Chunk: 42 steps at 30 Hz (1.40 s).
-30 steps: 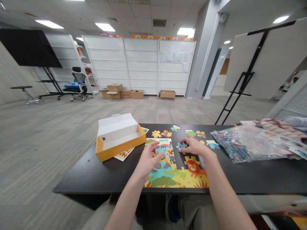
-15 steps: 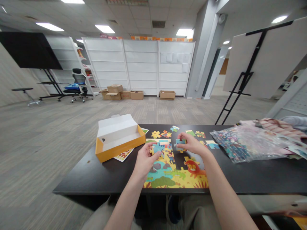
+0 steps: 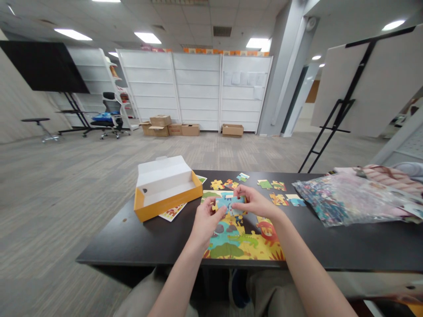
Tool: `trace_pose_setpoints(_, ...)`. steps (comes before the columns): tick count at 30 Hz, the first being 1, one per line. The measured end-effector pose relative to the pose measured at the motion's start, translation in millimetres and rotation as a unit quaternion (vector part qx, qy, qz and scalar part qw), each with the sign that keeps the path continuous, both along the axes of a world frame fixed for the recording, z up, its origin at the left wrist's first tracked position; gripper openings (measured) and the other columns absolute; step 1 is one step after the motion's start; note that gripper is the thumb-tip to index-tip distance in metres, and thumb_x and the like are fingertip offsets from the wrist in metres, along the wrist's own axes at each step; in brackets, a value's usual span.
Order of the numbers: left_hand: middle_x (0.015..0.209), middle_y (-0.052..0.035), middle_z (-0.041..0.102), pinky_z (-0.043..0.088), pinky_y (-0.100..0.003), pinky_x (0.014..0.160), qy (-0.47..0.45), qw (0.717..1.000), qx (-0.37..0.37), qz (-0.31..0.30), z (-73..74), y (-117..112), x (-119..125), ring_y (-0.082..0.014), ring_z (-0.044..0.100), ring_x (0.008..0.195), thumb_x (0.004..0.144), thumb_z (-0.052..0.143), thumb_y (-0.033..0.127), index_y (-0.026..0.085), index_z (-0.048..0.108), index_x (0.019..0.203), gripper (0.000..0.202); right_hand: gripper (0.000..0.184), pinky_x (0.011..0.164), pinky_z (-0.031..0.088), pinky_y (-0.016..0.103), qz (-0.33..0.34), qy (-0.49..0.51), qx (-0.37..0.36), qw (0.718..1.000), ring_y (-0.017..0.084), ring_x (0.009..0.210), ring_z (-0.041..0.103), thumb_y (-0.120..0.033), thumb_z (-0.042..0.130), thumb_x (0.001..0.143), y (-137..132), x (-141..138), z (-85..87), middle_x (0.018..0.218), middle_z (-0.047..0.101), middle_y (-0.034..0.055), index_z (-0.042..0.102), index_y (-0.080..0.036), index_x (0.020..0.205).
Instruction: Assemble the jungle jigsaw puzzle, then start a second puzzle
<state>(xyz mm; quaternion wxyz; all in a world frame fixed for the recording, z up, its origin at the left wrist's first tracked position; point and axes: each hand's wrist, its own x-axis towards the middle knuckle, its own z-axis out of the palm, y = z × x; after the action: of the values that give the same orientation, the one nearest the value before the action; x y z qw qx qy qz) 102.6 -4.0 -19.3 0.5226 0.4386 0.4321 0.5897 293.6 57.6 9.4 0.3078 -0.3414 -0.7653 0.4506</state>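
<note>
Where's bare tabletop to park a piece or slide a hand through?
Bare: near-left corner of the black table, in front of the open yellow cardboard box; the near-right strip between the colourful assembled puzzle and the clear plastic bags. Crowded: far edge with loose puzzle pieces; centre, where left hand and right hand hold blue pieces.

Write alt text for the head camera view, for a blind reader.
A person's left hand and right hand hold blue puzzle pieces together above a half-built animal jigsaw on a black table. An open yellow box lies to the left, loose pieces and a plastic bag to the right.
</note>
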Motion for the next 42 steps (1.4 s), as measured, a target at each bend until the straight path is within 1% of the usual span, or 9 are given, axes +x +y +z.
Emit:
trace_pose_setpoints(4, 0.085, -0.0045, 0.073, 0.055, -0.025, 0.063, -0.002, 1.000, 0.002, 0.000, -0.1, 0, 0, -0.0148, 0.066, 0.069, 0.065, 0.085, 0.042, 0.014, 0.065, 0.099, 0.048, 0.036, 0.066, 0.046, 0.025, -0.001, 0.009, -0.024, 1.000, 0.013, 0.072, 0.058, -0.043, 0.077, 0.078, 1, 1, -2.9, 0.084, 0.064, -0.0015, 0.052, -0.021, 0.092)
trace_pose_setpoints(15, 0.088, -0.0052, 0.073, 0.054, -0.026, 0.064, -0.008, 1.000, 0.005, 0.007, -4.6, -1, 5, -0.0151, 0.067, 0.071, 0.064, 0.085, 0.043, 0.015, 0.065, 0.099, 0.049, 0.036, 0.064, 0.046, 0.025, -0.022, -0.002, -0.079, 0.997, 0.013, 0.066, 0.059, -0.045, 0.080, 0.072, 3, 0, -3.9, 0.078, 0.067, -0.0015, 0.069, -0.019, 0.094)
trace_pose_setpoints(19, 0.084, -0.0044, 0.072, 0.054, -0.026, 0.064, -0.004, 1.000, 0.004, 0.004, -5.2, 1, 8, -0.0160, 0.068, 0.070, 0.065, 0.085, 0.042, 0.015, 0.064, 0.097, 0.047, 0.032, 0.064, 0.045, 0.025, -0.027, -0.018, -0.053, 0.998, 0.013, 0.067, 0.059, -0.047, 0.081, 0.072, 4, 0, -7.2, 0.076, 0.068, -0.0008, 0.073, -0.018, 0.086)
trace_pose_setpoints(24, 0.092, -0.0077, 0.075, 0.057, -0.031, 0.077, 0.002, 0.999, 0.028, -0.022, -2.0, 3, 11, -0.0201, 0.072, 0.084, 0.071, 0.080, 0.033, 0.017, 0.060, 0.104, 0.042, 0.036, 0.062, 0.045, 0.026, -0.057, -0.030, -0.040, 0.997, 0.014, 0.066, 0.058, -0.049, 0.083, 0.068, 8, 9, 3.4, 0.073, 0.068, 0.0013, 0.074, -0.017, 0.082)
trace_pose_setpoints(27, 0.104, -0.0116, 0.074, 0.056, -0.036, 0.084, 0.070, 0.996, 0.050, -0.027, -1.6, 3, 9, -0.0234, 0.072, 0.095, 0.075, 0.076, 0.027, 0.018, 0.059, 0.108, 0.037, 0.041, 0.058, 0.045, 0.026, -0.110, -0.048, -0.045, 0.992, 0.015, 0.064, 0.058, -0.051, 0.084, 0.064, 23, 29, 11.8, 0.074, 0.068, 0.0030, 0.074, -0.016, 0.084)
trace_pose_setpoints(30, 0.110, -0.0089, 0.073, 0.052, -0.040, 0.092, 0.241, 0.965, 0.097, -0.019, -4.4, -1, 7, -0.0255, 0.067, 0.105, 0.080, 0.067, 0.021, 0.022, 0.063, 0.103, 0.023, 0.046, 0.059, 0.046, 0.027, -0.134, -0.090, -0.063, 0.985, 0.016, 0.066, 0.060, -0.053, 0.085, 0.060, 43, 52, 8.6, 0.075, 0.070, 0.0036, 0.075, -0.015, 0.084)
trace_pose_setpoints(34, 0.106, -0.0078, 0.070, 0.046, -0.044, 0.096, 0.437, 0.887, 0.143, -0.041, -10.1, -8, 7, -0.0284, 0.061, 0.108, 0.083, 0.059, 0.018, 0.023, 0.065, 0.097, 0.016, 0.046, 0.062, 0.048, 0.028, -0.128, -0.129, -0.090, 0.979, 0.017, 0.068, 0.062, -0.054, 0.085, 0.058, 56, 68, -8.0, 0.075, 0.072, 0.0034, 0.073, -0.016, 0.081)
trace_pose_setpoints(37, 0.108, -0.0091, 0.068, 0.044, -0.045, 0.096, 0.512, 0.844, 0.152, -0.050, -13.5, -12, 9, -0.0293, 0.059, 0.110, 0.085, 0.058, 0.018, 0.021, 0.064, 0.099, 0.016, 0.043, 0.065, 0.049, 0.029, -0.123, -0.137, -0.105, 0.977, 0.018, 0.070, 0.063, -0.052, 0.085, 0.056, 54, 69, -12.9, 0.077, 0.073, 0.0034, 0.072, -0.018, 0.079)
trace_pose_setpoints(42, 0.111, -0.0101, 0.066, 0.043, -0.044, 0.096, 0.565, 0.808, 0.157, -0.054, -15.7, -13, 12, -0.0294, 0.057, 0.112, 0.090, 0.055, 0.021, 0.020, 0.063, 0.104, 0.016, 0.041, 0.063, 0.049, 0.029, -0.120, -0.159, -0.135, 0.971, 0.019, 0.069, 0.064, -0.049, 0.087, 0.051, 49, 71, -8.2, 0.072, 0.072, 0.0029, 0.071, -0.018, 0.073)
